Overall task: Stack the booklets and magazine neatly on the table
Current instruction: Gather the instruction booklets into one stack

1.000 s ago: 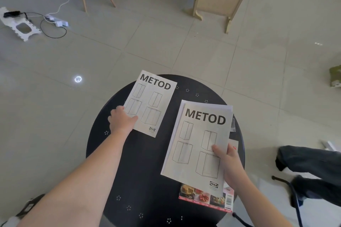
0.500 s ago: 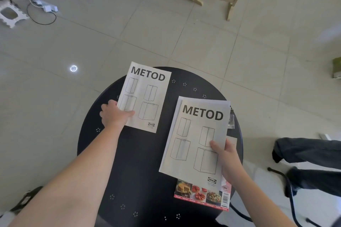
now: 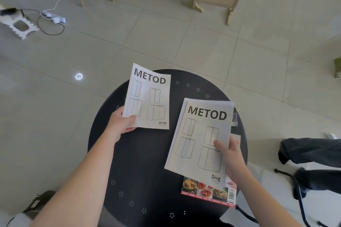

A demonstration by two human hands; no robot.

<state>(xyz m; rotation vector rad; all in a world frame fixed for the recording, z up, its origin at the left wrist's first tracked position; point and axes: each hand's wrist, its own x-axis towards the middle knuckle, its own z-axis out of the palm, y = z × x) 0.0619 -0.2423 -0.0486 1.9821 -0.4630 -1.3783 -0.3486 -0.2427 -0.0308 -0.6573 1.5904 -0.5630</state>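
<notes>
Head view: round black table (image 3: 140, 162), flat paper booklets (image 3: 201, 134).

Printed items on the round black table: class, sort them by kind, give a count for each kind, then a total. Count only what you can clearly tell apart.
METOD booklets: 2, the small booklet in the left hand and the large booklet under the right hand; extra page edges behind it may be another.
Food magazine: 1, lowest in the right-hand pile.
Total: 3
</notes>
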